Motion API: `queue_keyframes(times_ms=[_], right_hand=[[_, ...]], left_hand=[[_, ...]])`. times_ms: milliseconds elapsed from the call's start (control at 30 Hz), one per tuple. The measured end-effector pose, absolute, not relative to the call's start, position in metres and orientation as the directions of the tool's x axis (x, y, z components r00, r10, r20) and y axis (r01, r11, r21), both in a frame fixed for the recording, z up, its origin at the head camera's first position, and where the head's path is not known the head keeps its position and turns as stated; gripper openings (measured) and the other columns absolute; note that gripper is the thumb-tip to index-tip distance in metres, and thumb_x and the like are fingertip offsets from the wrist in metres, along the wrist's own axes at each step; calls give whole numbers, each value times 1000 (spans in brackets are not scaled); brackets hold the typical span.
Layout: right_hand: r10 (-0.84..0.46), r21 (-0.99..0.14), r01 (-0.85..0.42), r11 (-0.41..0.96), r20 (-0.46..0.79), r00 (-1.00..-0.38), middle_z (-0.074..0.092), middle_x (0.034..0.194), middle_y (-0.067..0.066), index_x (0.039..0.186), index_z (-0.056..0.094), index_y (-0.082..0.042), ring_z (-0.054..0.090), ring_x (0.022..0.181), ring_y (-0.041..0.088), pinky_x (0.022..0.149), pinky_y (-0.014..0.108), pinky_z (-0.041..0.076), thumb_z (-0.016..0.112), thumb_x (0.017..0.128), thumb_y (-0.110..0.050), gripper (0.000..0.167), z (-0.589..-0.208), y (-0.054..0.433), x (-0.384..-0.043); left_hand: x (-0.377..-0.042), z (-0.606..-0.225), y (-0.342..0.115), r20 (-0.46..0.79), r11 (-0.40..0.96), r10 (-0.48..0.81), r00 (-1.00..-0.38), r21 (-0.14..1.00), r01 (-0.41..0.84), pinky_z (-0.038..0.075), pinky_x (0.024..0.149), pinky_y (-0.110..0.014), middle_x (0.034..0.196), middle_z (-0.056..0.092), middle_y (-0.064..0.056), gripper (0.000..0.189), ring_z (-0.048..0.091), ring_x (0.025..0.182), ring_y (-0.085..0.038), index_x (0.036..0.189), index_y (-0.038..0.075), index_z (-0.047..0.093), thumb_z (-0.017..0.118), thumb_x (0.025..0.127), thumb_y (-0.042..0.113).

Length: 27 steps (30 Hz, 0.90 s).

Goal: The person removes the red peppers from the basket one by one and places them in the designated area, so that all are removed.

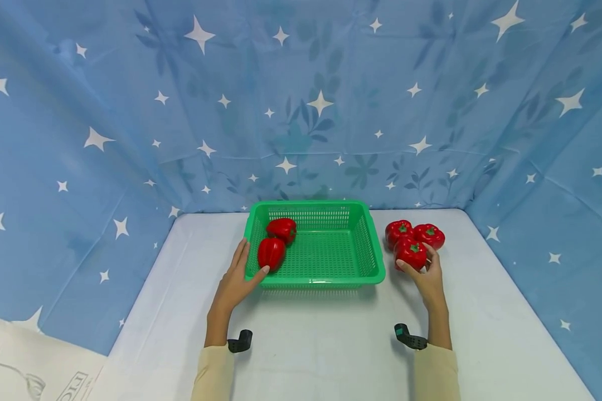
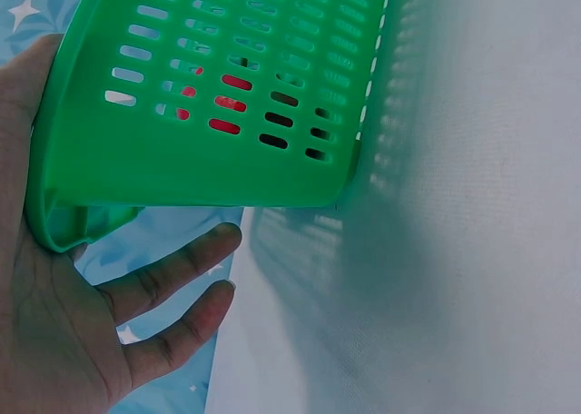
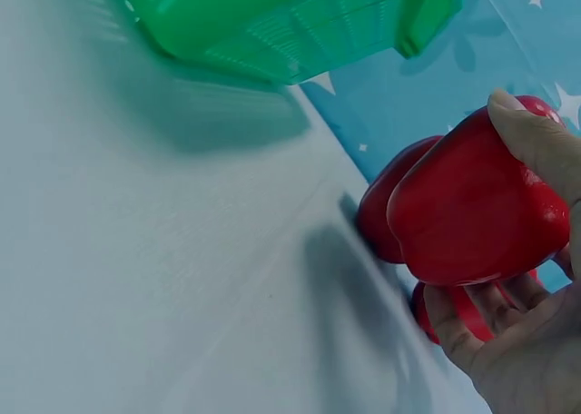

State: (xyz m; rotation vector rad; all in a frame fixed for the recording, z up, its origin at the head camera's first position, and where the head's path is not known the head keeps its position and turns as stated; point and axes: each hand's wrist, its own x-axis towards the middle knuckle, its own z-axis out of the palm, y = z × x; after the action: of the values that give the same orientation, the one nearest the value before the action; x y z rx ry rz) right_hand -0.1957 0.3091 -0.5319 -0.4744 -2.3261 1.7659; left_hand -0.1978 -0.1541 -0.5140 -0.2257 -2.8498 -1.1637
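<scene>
My right hand [image 1: 430,277] grips a red bell pepper [image 1: 410,253] between thumb and fingers, its green stem end facing up. In the right wrist view this bell pepper [image 3: 477,205] overlaps two others. Those bell peppers [image 1: 399,233] [image 1: 429,236] sit just behind it on the table. My left hand [image 1: 236,284] rests at the front left corner of a green plastic basket [image 1: 311,282], thumb at the front rim. In the left wrist view, two straight fingers [image 2: 182,328] spread outside the basket wall. Two red bell peppers [image 1: 281,230] [image 1: 271,254] lie in the basket's left part.
The basket stands near the back edge of a white-covered table [image 1: 321,345]. A blue curtain [image 1: 301,111] with white stars rises behind and along both sides. Pale printed cloth [image 1: 30,362] shows at the lower left.
</scene>
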Motion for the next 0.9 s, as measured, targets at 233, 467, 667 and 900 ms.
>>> queue_keyframes(times_ms=[233,467,667,900], right_hand=[[341,-943,164,290,-58,-938,17,163,10,157,16,-24,20,147,38,110,59,35,78,83,-37,97,-541,312,-197],[337,-939,183,292,-78,-938,18,163,12,158,14,-26,20,147,38,110,60,35,78,83,-37,99,-548,312,-196],[320,-950,159,269,-67,-945,16,163,9,158,13,-22,20,147,37,113,58,32,78,84,-35,99,-554,311,-197],[321,-950,150,273,-57,-945,16,164,9,158,11,-23,19,148,37,113,58,32,77,84,-35,100,-557,310,-198]], left_hand=[[-199,-514,-154,104,707,109,-989,691,150,42,100,-66,165,2,12,92,31,146,-34,159,20,14,53,90,66],[-199,-515,-153,109,710,107,-988,688,153,42,99,-67,165,2,12,92,31,146,-34,159,20,14,53,89,66],[-199,-515,-153,101,712,109,-989,687,148,41,100,-67,165,1,12,92,29,147,-34,159,21,13,53,89,66],[-199,-515,-154,100,716,109,-989,683,148,40,102,-66,165,1,12,92,29,147,-34,159,22,12,52,89,67]])
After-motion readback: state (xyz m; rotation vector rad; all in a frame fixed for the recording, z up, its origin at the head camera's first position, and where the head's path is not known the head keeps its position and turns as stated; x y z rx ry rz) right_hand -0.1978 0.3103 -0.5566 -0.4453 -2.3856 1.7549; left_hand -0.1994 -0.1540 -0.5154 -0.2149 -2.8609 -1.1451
